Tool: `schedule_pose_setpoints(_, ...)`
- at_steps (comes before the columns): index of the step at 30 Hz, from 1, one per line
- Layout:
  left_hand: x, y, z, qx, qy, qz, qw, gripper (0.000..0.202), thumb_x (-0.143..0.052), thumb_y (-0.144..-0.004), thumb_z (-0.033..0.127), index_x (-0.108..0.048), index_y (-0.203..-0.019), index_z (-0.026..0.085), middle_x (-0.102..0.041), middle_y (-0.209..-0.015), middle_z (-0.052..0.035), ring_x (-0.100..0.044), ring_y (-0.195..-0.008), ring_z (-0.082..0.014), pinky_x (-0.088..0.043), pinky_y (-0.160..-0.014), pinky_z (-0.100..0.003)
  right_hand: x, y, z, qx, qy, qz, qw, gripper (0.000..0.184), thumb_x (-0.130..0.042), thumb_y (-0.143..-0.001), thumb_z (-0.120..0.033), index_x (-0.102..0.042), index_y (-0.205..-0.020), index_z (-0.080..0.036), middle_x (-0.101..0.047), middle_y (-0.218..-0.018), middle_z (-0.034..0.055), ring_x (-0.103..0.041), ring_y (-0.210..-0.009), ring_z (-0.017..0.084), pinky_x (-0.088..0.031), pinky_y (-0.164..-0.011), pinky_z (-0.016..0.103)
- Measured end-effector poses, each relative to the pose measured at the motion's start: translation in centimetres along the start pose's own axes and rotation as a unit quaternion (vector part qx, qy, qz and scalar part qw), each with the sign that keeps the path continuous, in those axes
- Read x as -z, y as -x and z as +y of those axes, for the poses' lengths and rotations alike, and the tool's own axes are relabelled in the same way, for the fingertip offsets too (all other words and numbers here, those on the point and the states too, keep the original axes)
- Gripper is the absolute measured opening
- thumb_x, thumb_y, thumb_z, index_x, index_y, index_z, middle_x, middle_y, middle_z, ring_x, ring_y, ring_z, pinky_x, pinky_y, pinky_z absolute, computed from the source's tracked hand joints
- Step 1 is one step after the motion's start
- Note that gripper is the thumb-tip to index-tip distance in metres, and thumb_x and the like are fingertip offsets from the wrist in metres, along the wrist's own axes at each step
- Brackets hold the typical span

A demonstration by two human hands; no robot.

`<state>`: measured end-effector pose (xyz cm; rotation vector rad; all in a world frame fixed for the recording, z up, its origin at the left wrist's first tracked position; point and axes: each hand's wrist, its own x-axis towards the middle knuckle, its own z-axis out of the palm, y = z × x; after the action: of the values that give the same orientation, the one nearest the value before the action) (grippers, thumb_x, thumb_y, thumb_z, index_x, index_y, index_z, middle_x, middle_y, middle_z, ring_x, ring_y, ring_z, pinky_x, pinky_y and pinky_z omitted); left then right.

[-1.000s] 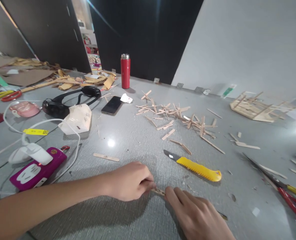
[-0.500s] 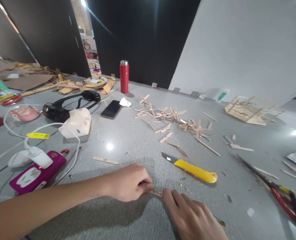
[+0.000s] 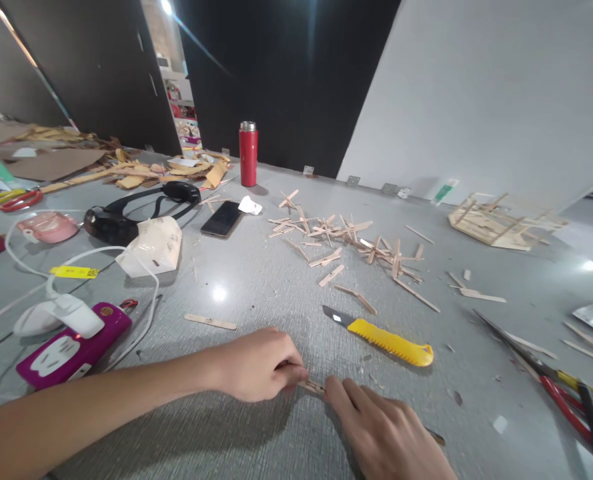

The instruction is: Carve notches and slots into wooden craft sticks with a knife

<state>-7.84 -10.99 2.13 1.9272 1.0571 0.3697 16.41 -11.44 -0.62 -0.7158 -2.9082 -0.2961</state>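
Observation:
Between my hands is a small wooden craft stick (image 3: 315, 387) with a notch or mark in its middle; its ends are hidden under my fingers. My left hand (image 3: 263, 367) pinches the left end, and my right hand (image 3: 376, 423) grips the right end. Past my right hand pokes the tip of a thin brownish piece (image 3: 435, 437), mostly hidden. Just beyond lies a yellow utility knife (image 3: 391, 341), blade out and pointing left. Another craft stick (image 3: 210, 322) rests flat on the table, ahead of my left forearm.
A heap of broken craft sticks (image 3: 346, 230) spreads across the mid table. Scissors (image 3: 546, 380) lie at right, a stick frame (image 3: 499, 227) behind them. At left are a purple power strip (image 3: 76, 343) with cables, a phone (image 3: 223, 219) and a red bottle (image 3: 249, 155).
Both hands keep hold of the craft stick in nearly the same place. The view has shifted very slightly; nothing else has visibly moved.

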Motion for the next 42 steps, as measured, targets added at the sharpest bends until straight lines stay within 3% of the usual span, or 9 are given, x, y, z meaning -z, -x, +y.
schedule_pose_setpoints(42, -0.17, -0.06, -0.41, 0.015, 0.007, -0.005, 1.000, 0.037, -0.047, -0.094, 0.020, -0.045, -0.057, 0.018, -0.041, -0.051, 0.0039, -0.037, -0.047, -0.0087, -0.027, -0.050, -0.025, 0.09, 0.11, -0.10, 0.003, 0.000, -0.013, 1.000, 0.041, -0.039, -0.075, 0.006, -0.043, -0.106, -0.021, -0.063, -0.074, -0.0021, -0.066, -0.055, 0.019, -0.044, -0.046, 0.031)
